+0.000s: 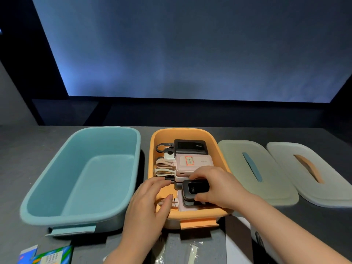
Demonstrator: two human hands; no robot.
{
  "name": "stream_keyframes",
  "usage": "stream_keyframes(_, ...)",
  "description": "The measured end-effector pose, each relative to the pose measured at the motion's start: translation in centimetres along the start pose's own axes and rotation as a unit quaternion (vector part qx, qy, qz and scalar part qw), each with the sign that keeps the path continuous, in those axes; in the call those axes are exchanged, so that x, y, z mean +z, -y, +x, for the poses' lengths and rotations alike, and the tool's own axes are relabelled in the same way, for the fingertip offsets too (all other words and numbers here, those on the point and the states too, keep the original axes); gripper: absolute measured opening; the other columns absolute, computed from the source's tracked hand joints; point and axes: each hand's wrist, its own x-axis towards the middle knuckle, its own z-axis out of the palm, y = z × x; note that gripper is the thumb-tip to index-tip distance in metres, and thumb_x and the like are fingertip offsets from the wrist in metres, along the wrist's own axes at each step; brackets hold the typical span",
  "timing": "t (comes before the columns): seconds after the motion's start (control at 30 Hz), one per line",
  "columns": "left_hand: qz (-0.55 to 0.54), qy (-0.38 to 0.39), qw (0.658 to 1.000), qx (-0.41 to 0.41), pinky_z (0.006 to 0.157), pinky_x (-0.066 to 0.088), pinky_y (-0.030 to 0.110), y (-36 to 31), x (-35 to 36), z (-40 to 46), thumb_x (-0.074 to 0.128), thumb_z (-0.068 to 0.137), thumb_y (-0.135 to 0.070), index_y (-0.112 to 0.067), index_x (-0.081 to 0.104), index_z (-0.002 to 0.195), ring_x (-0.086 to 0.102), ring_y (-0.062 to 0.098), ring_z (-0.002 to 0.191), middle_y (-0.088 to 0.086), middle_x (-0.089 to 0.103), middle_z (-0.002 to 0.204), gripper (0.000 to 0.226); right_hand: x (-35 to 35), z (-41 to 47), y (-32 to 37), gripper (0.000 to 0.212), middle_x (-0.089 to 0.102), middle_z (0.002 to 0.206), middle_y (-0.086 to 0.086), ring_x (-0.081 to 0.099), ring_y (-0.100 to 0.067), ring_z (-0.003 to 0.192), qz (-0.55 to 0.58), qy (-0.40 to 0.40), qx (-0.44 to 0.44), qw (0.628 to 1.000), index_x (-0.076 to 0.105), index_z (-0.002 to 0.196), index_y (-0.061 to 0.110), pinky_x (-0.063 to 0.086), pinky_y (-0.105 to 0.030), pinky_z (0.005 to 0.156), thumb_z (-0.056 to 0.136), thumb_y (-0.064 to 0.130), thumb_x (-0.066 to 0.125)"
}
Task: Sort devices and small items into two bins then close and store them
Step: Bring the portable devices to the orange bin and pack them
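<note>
An orange bin (154,149) in the middle of the table holds several power banks: a black one (189,146) at the far end, a pink one (194,161) behind my hands, and looped cables (163,167) at their left ends. My right hand (219,185) grips a small black power bank (195,189) over the bin's near half, thumb below and fingers above. My left hand (150,202) reaches over the bin's left wall, its fingers touching the cables beside that power bank. Left of it stands a teal bin (82,174) with nothing inside.
Two pale lids lie right of the orange bin, one with a teal handle (253,168), one with an orange handle (306,168). A colourful packet (51,256) and clear wrapping (192,252) lie at the near table edge. A white box (240,242) sits under my right forearm.
</note>
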Motion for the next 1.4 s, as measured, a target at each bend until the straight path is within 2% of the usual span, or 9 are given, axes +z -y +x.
stream_keyframes(0.13, 0.000, 0.000, 1.000, 0.009, 0.093, 0.044, 0.030, -1.4, -0.6, -0.6, 0.067, 0.083, -0.027, -0.044, 0.061, 0.107, 0.045, -0.008, 0.114, -0.036, 0.048, 0.116, 0.029, -0.8, -3.3, 1.0, 0.038, 0.058, 0.116, 0.025, 0.050, 0.005, 0.107, 0.070, -0.106, 0.061, 0.990, 0.058, 0.116, 0.041, 0.045, -0.016, 0.085, 0.080, 0.037, 0.070)
stream_keyframes(0.3, -0.027, 0.022, 0.998, 0.049, 0.094, 0.043, 0.032, -3.4, -0.5, -1.1, 0.065, 0.084, -0.031, -0.043, 0.062, 0.106, 0.045, -0.007, 0.115, -0.032, 0.052, 0.116, 0.025, -0.8, -8.2, 2.4, 0.033, 0.057, 0.111, 0.027, 0.049, 0.006, 0.105, 0.113, -0.195, 0.132, 0.965, 0.061, 0.115, 0.038, 0.042, -0.016, 0.087, 0.083, 0.029, 0.066)
stream_keyframes(0.47, -0.067, 0.115, 0.982, 0.135, 0.096, 0.039, 0.027, -5.7, 0.9, -1.9, 0.066, 0.083, -0.031, -0.039, 0.064, 0.105, 0.045, -0.007, 0.114, -0.030, 0.053, 0.113, 0.024, -0.6, -14.8, 4.2, 0.034, 0.055, 0.113, 0.029, 0.046, 0.007, 0.110, 0.093, -0.258, 0.242, 0.931, 0.060, 0.115, 0.039, 0.040, -0.016, 0.088, 0.083, 0.029, 0.063)
stream_keyframes(0.6, -0.097, 0.220, 0.944, 0.227, 0.095, 0.041, 0.030, -8.9, 3.2, -4.3, 0.070, 0.082, -0.024, -0.031, 0.067, 0.105, 0.051, 0.004, 0.112, -0.020, 0.057, 0.113, 0.024, 0.0, -22.9, 6.3, 0.035, 0.053, 0.111, 0.027, 0.046, 0.003, 0.112, 0.042, -0.323, 0.368, 0.871, 0.063, 0.116, 0.033, 0.032, -0.008, 0.087, 0.081, 0.026, 0.066)
stream_keyframes(0.77, -0.158, 0.339, 0.873, 0.314, 0.094, 0.038, 0.027, -15.7, 7.0, -11.3, 0.071, 0.081, -0.023, -0.029, 0.068, 0.104, 0.052, 0.007, 0.110, -0.017, 0.058, 0.112, 0.024, 0.7, -36.4, 11.0, 0.039, 0.058, 0.120, 0.018, 0.047, -0.005, 0.118, -0.021, -0.362, 0.527, 0.769, 0.062, 0.119, 0.031, 0.040, -0.025, 0.098, 0.080, 0.028, 0.065)
stream_keyframes(0.87, -0.192, 0.406, 0.810, 0.378, 0.099, 0.038, 0.032, -20.7, 8.4, -18.1, 0.070, 0.082, -0.027, -0.031, 0.067, 0.106, 0.051, 0.007, 0.112, -0.018, 0.058, 0.114, 0.024, 1.1, -45.2, 15.1, 0.045, 0.052, 0.129, 0.019, 0.041, -0.005, 0.124, -0.069, -0.356, 0.611, 0.704, 0.055, 0.127, 0.033, 0.035, -0.026, 0.104, 0.082, 0.034, 0.062)
stream_keyframes(1.03, -0.242, 0.479, 0.695, 0.479, 0.099, 0.034, 0.028, -28.3, 7.6, -31.3, 0.058, 0.081, -0.045, -0.030, 0.067, 0.111, 0.050, 0.007, 0.114, -0.017, 0.056, 0.119, 0.035, 2.4, -58.6, 25.0, 0.049, 0.050, 0.134, 0.013, 0.040, -0.008, 0.127, -0.129, -0.368, 0.729, 0.563, 0.053, 0.132, 0.031, 0.029, -0.022, 0.106, 0.084, 0.038, 0.062)
stream_keyframes(1.27, -0.326, 0.572, 0.532, 0.531, 0.099, 0.035, 0.029, -35.7, 2.4, -54.0, 0.066, 0.084, -0.039, -0.032, 0.067, 0.108, 0.048, 0.003, 0.112, -0.026, 0.050, 0.115, 0.025, 6.3, -75.5, 42.8, 0.048, 0.054, 0.128, 0.012, 0.045, -0.010, 0.123, -0.178, -0.397, 0.835, 0.338, 0.059, 0.127, 0.028, 0.035, -0.025, 0.104, 0.080, 0.033, 0.067)
stream_keyframes(1.4, -0.374, 0.608, 0.453, 0.534, 0.098, 0.041, 0.035, -39.1, -3.3, -67.6, 0.067, 0.084, -0.036, -0.033, 0.066, 0.109, 0.046, 0.001, 0.114, -0.022, 0.054, 0.119, 0.025, 8.5, -84.1, 53.3, 0.047, 0.051, 0.129, 0.016, 0.040, -0.006, 0.124, -0.197, -0.393, 0.868, 0.233, 0.057, 0.128, 0.033, 0.032, -0.022, 0.102, 0.082, 0.036, 0.066)
